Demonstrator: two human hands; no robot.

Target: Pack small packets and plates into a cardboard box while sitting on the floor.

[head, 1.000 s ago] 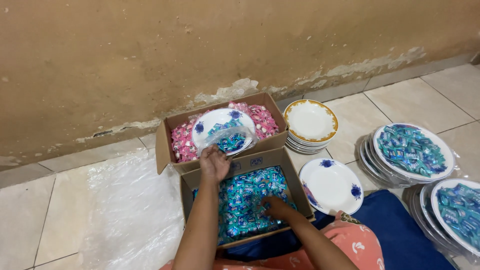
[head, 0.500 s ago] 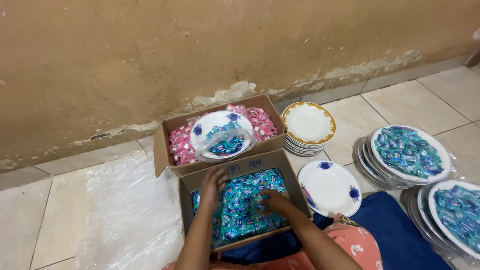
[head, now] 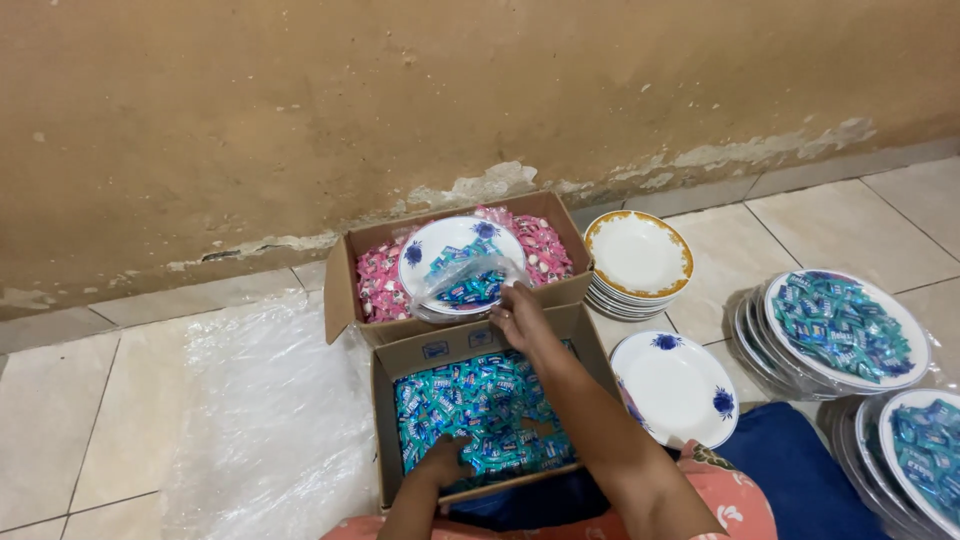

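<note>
The right hand (head: 518, 318) stretches forward on a straight arm, fingers curled loosely at the clear bag (head: 470, 283) of blue sweets on a round white plate (head: 462, 262), which sits atop pink sweets (head: 372, 290) in the far carton (head: 340, 300). The left hand (head: 443, 462) lies palm down, fingers bent into crinkly blue sweets (head: 480, 400) filling the near carton (head: 440, 350); its grip is hidden.

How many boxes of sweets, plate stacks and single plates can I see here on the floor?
Cardboard boxes of sweets: 2 (pink box, blue box)
Stacks of plates: 3 (gold-rimmed stack, two wrapped stacks topped with blue sweets)
Single plates: 2 (plate on the pink sweets, empty plate on the floor)
Total: 7
</note>
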